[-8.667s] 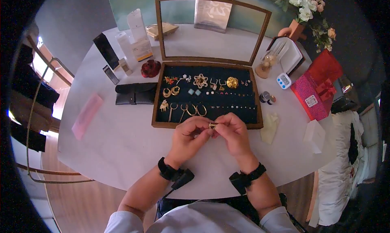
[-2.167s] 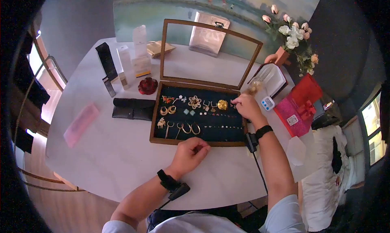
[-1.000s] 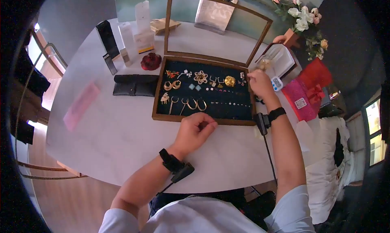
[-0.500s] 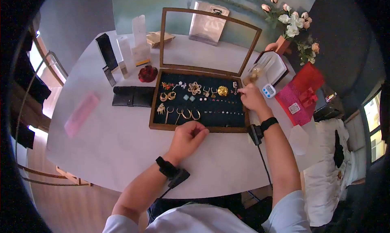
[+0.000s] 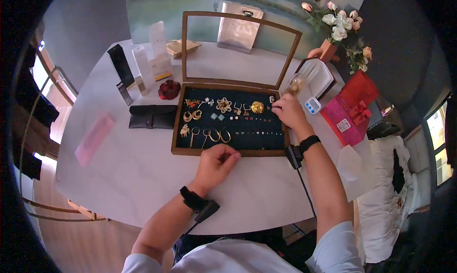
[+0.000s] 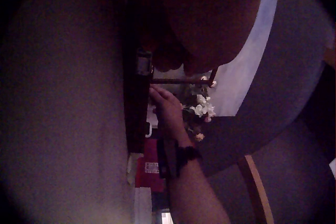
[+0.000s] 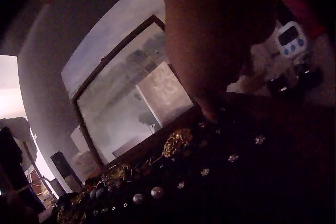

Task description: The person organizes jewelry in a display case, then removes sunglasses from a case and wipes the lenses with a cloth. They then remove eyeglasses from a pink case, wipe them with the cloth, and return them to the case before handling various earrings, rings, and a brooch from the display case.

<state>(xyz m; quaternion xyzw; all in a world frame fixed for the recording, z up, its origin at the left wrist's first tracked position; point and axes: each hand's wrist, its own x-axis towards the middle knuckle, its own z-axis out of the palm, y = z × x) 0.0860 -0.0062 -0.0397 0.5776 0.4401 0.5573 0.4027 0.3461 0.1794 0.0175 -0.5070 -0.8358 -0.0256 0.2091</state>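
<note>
Now, right of centre, an earring [image 5: 272, 99] sits just above bunched fingertips of the nearer right hand [image 5: 291, 113]; the left hand [image 5: 215, 166] curls lower (either one pinching? can't tell).

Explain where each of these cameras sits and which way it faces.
Head: worn on the head, facing forward and down at the jewellery box; left hand, right hand, both arms and shirt show.
Left wrist: on the left wrist, its picture turned sideways, facing past the dark left hand toward the right hand and flowers.
Right wrist: on the right wrist, facing past the right hand across the jewellery to the raised lid; a white timer shows.
Shared: head and right wrist both show lid and timer.
</note>
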